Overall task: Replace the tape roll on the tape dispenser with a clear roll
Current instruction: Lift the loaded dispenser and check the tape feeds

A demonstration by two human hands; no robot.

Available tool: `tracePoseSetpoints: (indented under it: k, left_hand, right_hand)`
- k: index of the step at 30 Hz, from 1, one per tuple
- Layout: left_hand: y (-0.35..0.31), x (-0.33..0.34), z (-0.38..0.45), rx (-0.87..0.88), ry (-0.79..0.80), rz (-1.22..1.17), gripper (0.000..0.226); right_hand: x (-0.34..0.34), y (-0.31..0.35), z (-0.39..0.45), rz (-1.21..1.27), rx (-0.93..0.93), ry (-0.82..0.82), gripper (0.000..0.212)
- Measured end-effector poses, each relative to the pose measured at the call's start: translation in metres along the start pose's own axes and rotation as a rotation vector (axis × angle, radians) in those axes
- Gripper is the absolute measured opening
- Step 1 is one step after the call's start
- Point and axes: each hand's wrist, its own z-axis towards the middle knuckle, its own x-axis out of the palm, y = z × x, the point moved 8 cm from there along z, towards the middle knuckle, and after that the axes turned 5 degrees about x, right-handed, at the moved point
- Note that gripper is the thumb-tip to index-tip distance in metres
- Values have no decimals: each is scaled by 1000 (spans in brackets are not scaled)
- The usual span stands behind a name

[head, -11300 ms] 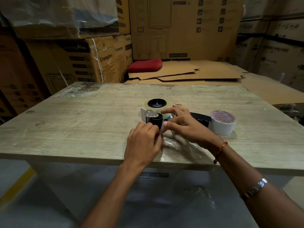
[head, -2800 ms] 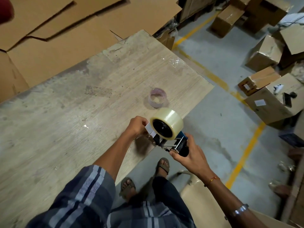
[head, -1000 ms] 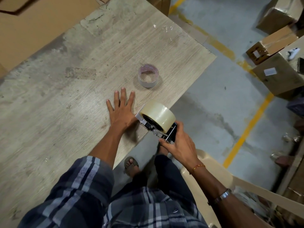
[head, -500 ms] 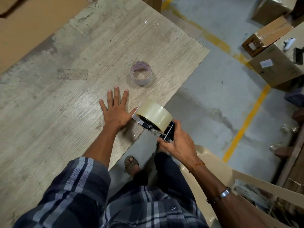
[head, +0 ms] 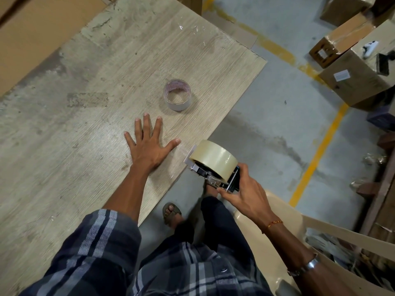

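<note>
My right hand [head: 243, 193] grips the handle of the tape dispenser [head: 210, 180], held in the air just off the table's near edge. A full clear tape roll [head: 213, 160] sits on the dispenser's hub. A strip of clear tape [head: 177, 157] runs from the dispenser's front onto the table edge. My left hand [head: 148, 144] lies flat on the wooden table [head: 85, 103], fingers spread, beside that strip. A nearly used-up roll with a white core [head: 177, 97] lies flat on the table beyond my left hand.
Flat cardboard sheets [head: 32, 28] lie past the table's far side. Several cardboard boxes [head: 352, 82] stand on the concrete floor at the right, near yellow floor lines. A beige plastic chair [head: 284, 231] is under my right arm. My sandalled foot [head: 171, 212] shows below the table edge.
The dispenser in my right hand has pulled slightly back from the table edge, away from my left hand, stretching the tape strip. My left hand stays flat on the table.
</note>
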Motion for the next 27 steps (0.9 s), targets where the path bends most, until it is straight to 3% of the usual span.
tracePoseSetpoints:
  k: [9,13,16,20,27]
  left_hand:
    - [-1,1,0,-7,4,1,103]
    - [-15,3,-8,23,-51,3,92]
    - [-37,12,-20,159,-80,54,81]
    - [-34,21,-21,123,-56,48,81]
    - [-44,28,-39,204,-137,137,81]
  right_hand:
    - [7,-2,2,109,77,29,68]
    - [10,-6,6,106,111,45,66]
    - [19,-23,5,10,193,83,66]
    - [31,-63,-9,-28,329,144,67]
    - [25,-68,-17,223,356,35,60]
